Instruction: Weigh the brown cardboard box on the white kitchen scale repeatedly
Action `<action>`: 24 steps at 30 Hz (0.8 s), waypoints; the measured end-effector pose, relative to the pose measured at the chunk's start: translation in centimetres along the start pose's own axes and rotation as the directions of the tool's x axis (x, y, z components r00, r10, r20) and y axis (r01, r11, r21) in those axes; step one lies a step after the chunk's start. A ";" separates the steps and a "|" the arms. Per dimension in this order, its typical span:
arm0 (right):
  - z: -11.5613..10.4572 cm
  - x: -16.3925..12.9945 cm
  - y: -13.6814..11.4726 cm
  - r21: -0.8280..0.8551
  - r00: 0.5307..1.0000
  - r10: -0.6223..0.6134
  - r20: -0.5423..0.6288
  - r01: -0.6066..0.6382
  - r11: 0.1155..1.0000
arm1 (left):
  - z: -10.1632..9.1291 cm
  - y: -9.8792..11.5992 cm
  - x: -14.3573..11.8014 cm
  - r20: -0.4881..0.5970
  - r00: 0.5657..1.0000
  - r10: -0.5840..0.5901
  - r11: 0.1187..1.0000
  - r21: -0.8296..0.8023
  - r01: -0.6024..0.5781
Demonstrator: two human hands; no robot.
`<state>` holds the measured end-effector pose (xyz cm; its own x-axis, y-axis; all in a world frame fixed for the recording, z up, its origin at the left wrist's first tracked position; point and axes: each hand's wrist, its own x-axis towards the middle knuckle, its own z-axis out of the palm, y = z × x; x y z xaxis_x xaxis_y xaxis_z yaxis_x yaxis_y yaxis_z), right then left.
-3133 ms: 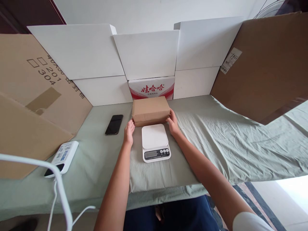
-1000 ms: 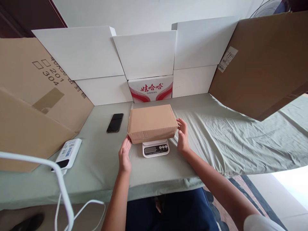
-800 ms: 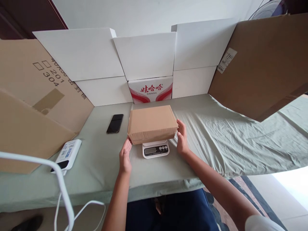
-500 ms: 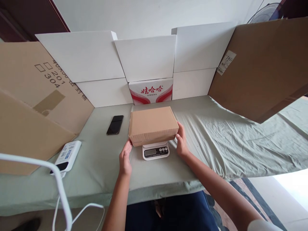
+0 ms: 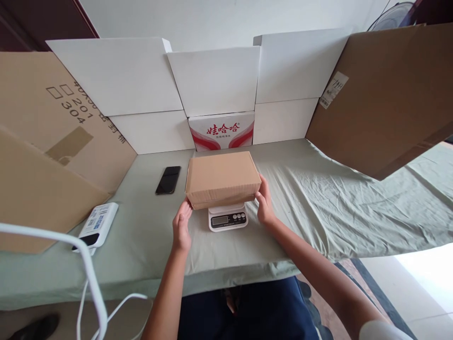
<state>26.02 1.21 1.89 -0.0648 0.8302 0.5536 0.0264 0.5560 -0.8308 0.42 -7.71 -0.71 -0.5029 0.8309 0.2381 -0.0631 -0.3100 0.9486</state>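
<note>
A closed brown cardboard box [image 5: 222,178] rests on a small white digital scale [image 5: 227,219], hiding its platform; only the display and buttons show. My left hand [image 5: 181,225] has its fingertips against the box's lower left corner, palm turned inward. My right hand [image 5: 264,204] presses flat against the box's right end. The box sits between the two hands.
A black phone [image 5: 168,180] lies left of the box, and a white power bank [image 5: 95,225] with a white cable sits nearer the left edge. White and brown cardboard panels wall in the green cloth-covered table [image 5: 336,203], with a red-printed carton [image 5: 222,131] behind.
The box went from the table behind the scale onto the scale. My hands had let go a second ago; both have since closed back in on the box's sides.
</note>
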 end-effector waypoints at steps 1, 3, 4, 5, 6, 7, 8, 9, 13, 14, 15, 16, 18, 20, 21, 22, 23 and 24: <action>0.0 0.5 -0.3 0.008 1.000 -0.016 0.002 0.016 1.000 | 0.0 0.6 0.5 0.009 1.000 0.018 1.000 -0.006 -0.017; 0.1 1.8 -1.0 0.030 0.998 -0.059 0.001 0.059 0.998 | 0.4 2.1 2.0 0.033 0.997 0.066 0.998 -0.019 -0.066; 0.2 2.6 -1.3 0.041 0.997 -0.081 -0.006 0.082 0.996 | 0.7 2.8 3.0 0.039 0.995 0.091 0.996 -0.025 -0.091; 0.3 3.6 -1.5 0.049 0.994 -0.104 -0.016 0.105 0.993 | 1.2 3.4 4.1 0.046 0.992 0.115 0.993 -0.034 -0.114; 0.4 4.6 -1.5 0.055 0.992 -0.125 -0.029 0.127 0.990 | 1.9 3.8 5.4 0.061 0.989 0.134 0.990 -0.048 -0.132; 0.6 5.6 -1.3 0.060 0.989 -0.142 -0.045 0.144 0.988 | 2.6 4.0 6.7 0.074 0.987 0.145 0.988 -0.065 -0.140; 0.9 6.6 -0.9 0.063 0.987 -0.151 -0.055 0.154 0.986 | 3.4 4.0 8.0 0.083 0.986 0.147 0.987 -0.081 -0.140; 1.1 7.6 -0.4 0.065 0.986 -0.153 -0.072 0.158 0.985 | 4.2 3.6 9.3 0.093 0.986 0.136 0.987 -0.093 -0.128; 2.4 10.0 3.4 0.094 0.992 -0.086 -0.089 0.094 0.991 | 6.0 -0.2 12.6 0.086 0.994 0.070 0.992 -0.110 -0.061; 2.6 10.2 4.4 0.109 0.995 -0.062 -0.081 0.071 0.991 | 6.0 -1.3 13.0 0.079 0.996 0.041 0.994 -0.106 -0.033; 2.9 10.3 5.3 0.127 0.997 -0.035 -0.075 0.044 0.991 | 5.9 -2.4 13.3 0.066 0.998 0.007 0.995 -0.097 0.000; 3.1 10.2 6.2 0.145 0.997 -0.005 -0.071 0.015 0.989 | 5.6 -3.4 13.4 0.050 0.998 -0.028 0.996 -0.086 0.033; 3.4 10.0 7.4 0.174 0.997 0.052 -0.061 -0.041 0.984 | 4.9 -4.8 13.5 0.019 0.997 -0.078 0.994 -0.075 0.079; 3.6 9.7 8.1 0.188 0.995 0.085 -0.044 -0.075 0.979 | 4.3 -5.6 13.5 0.016 0.996 -0.087 0.993 -0.072 0.088; 3.6 9.6 8.3 0.194 0.995 0.094 -0.037 -0.085 0.977 | 4.2 -5.8 13.5 0.020 0.996 -0.088 0.994 -0.071 0.089; 3.6 9.5 8.5 0.200 0.994 0.102 -0.033 -0.094 0.975 | 4.1 -5.9 13.6 0.025 0.995 -0.092 0.993 -0.068 0.093; 3.6 9.5 8.7 0.206 0.993 0.113 -0.034 -0.104 0.973 | 4.1 -6.0 13.6 0.026 0.994 -0.102 0.992 -0.066 0.103; 3.6 9.5 8.9 0.210 0.991 0.127 -0.036 -0.117 0.971 | 4.1 -6.0 13.6 0.023 0.993 -0.114 0.991 -0.066 0.116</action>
<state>22.05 13.91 -0.44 -0.0251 0.8950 0.4454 -0.1759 0.4346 -0.8833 -2.52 7.38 -2.32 -0.4720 0.8715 0.1328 -0.1774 -0.2415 0.9540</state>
